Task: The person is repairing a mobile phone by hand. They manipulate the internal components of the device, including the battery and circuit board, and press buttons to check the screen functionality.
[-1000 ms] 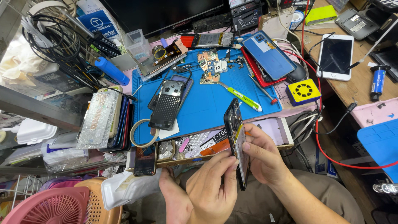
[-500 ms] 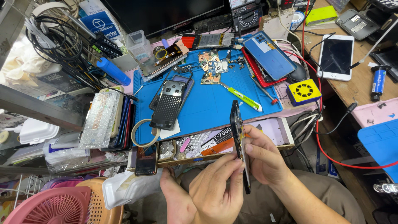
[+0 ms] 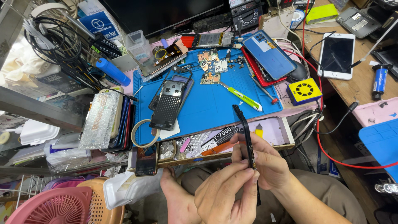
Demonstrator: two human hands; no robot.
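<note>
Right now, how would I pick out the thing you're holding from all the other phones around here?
Start at the big blue work mat and come down past the table's front edge to both hands. The thin black phone frame stands edge-on between the left hand and right hand. Unlike the phones lying flat on the mat, it is upright and off the table.

phone frame (image 3: 247,141) between both hands, before mat (image 3: 207,108) | screwdriver (image 3: 242,96) on mat, behind frame
</note>
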